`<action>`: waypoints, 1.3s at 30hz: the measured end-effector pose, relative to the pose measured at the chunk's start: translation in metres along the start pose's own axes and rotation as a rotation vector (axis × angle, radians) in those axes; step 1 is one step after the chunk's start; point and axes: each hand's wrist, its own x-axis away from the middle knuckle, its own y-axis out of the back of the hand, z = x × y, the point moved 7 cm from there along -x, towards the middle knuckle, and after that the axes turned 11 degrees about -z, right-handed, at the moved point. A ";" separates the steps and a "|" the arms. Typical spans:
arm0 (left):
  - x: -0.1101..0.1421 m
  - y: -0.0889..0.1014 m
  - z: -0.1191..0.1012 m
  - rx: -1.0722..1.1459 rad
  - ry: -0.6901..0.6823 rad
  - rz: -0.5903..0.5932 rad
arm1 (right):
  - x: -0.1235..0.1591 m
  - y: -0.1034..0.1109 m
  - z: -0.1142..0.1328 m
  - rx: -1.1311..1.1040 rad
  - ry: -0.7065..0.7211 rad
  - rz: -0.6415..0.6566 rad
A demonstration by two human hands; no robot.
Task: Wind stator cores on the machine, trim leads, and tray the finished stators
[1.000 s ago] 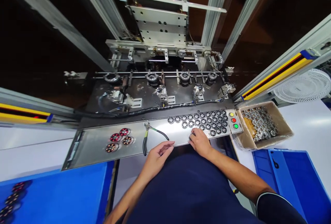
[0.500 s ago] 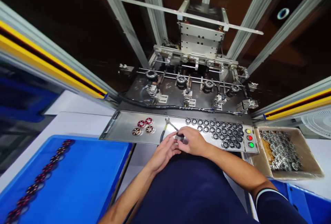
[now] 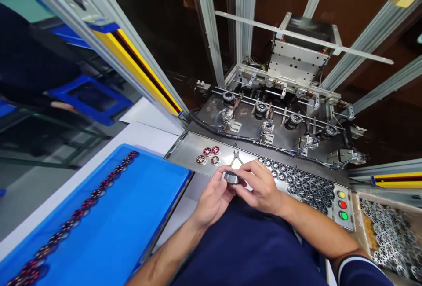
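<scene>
A short, round metal part [image 3: 232, 178] with a shiny rim and a dark top is held up close to my body. My left hand [image 3: 212, 196] pinches it from the left between thumb and fingers. From the other side, the fingers of my right hand [image 3: 260, 187] grip its top and right edge. Just beyond the part, green-handled pliers [image 3: 236, 157] lie with spread handles on the metal ledge [image 3: 187, 150]. Left of the pliers sit several round wound cores [image 3: 215, 160], red and copper coloured. Many dark spoked round pieces [image 3: 306, 185] cover the ledge to the right.
Behind the ledge stands a machine with several round fixtures [image 3: 260, 109]. Yellow, red and green buttons [image 3: 343, 205] are at the right end. A blue tray [image 3: 132, 215] with a row of wound cores is left; a box [image 3: 365, 229] of metal pieces is right.
My view has swung left, so the scene sits further right. The round metal part now shows more clearly between my fingers, and my hands have opened slightly around it.
</scene>
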 end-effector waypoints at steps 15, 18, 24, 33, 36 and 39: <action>-0.016 0.005 -0.019 -0.453 -0.128 0.037 | -0.025 0.008 -0.039 -0.552 -0.565 0.513; -0.014 0.005 -0.016 -0.507 -0.102 0.058 | -0.025 0.004 -0.038 -0.701 -0.587 0.668; -0.022 0.010 -0.013 -0.532 -0.117 0.031 | -0.023 -0.007 -0.039 -0.733 -0.416 0.844; -0.038 0.054 -0.007 -0.715 -0.019 -0.332 | -0.134 -0.003 -0.261 0.176 -0.365 0.712; -0.038 0.064 0.004 -0.723 0.028 -0.358 | -0.127 -0.012 -0.311 0.244 -0.378 0.736; -0.040 0.071 0.011 -0.745 0.061 -0.351 | -0.111 -0.021 -0.333 0.281 -0.367 0.772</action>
